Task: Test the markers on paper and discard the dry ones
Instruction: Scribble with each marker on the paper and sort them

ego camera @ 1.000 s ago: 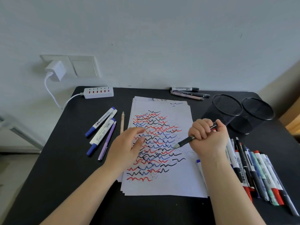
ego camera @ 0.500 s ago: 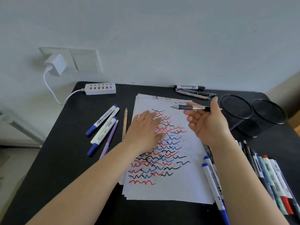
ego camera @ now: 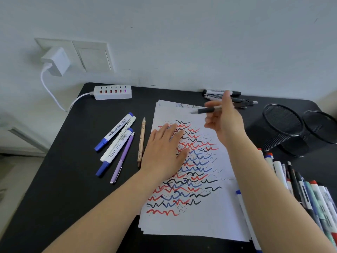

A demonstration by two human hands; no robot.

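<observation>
A stack of white paper (ego camera: 200, 223) covered with red, blue and black squiggles lies on the black table (ego camera: 69, 179). My left hand (ego camera: 164, 152) rests flat on the sheet's left side, fingers straight. My right hand (ego camera: 225, 123) is raised over the paper's top right corner and holds a black pen (ego camera: 205, 110) between thumb and fingers, tip pointing left. A small group of pens (ego camera: 222, 92) lies at the table's far edge just beyond that hand. Many markers (ego camera: 313, 194) lie in a row at the right.
Two blue-capped whiteboard markers (ego camera: 114, 133), a lilac pen (ego camera: 122, 158) and a tan pencil (ego camera: 141, 141) lie left of the paper. Two black mesh cups (ego camera: 284, 128) stand at the right. A white power strip (ego camera: 113, 92) sits by the wall.
My right hand lifted the black pen off the paper and carried it up toward the far pens, loosening from a fist to a finger hold. My left hand slid up the sheet.
</observation>
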